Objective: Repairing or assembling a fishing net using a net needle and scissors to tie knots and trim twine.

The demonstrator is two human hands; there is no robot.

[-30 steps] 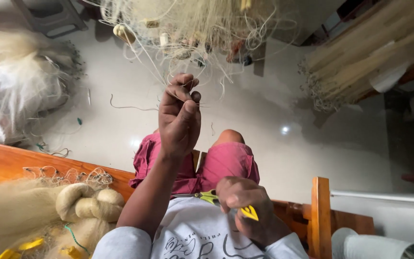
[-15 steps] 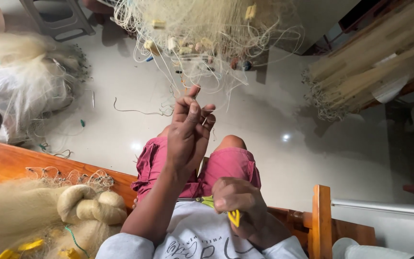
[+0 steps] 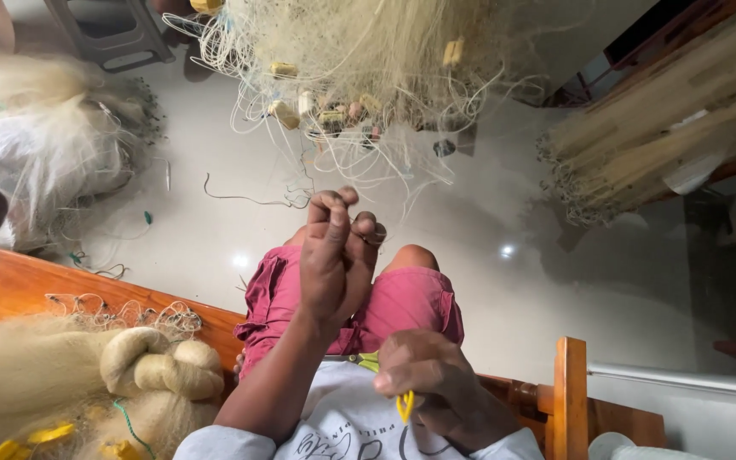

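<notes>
My left hand (image 3: 334, 255) is raised over my lap with its fingertips pinched on thin pale strands of a fishing net (image 3: 359, 68). That net hangs in a tangled mass with small yellowish floats above the hand. Close to my chest, my right hand (image 3: 436, 388) is closed around a small yellow netting needle (image 3: 405, 405), only the tip of which shows. I sit in pink shorts on a wooden bench (image 3: 36, 285).
A knotted bundle of cream net (image 3: 87, 375) lies on the bench at my left. Another net heap (image 3: 40, 145) sits on the glossy white floor. More net hangs at the right (image 3: 658, 136). A wooden post (image 3: 571, 396) rises at my right.
My left hand has dropped a little toward my lap and its fingers have closed to a pinch. My right hand has turned, hiding most of the yellow needle. The net mass has shifted lower in view.
</notes>
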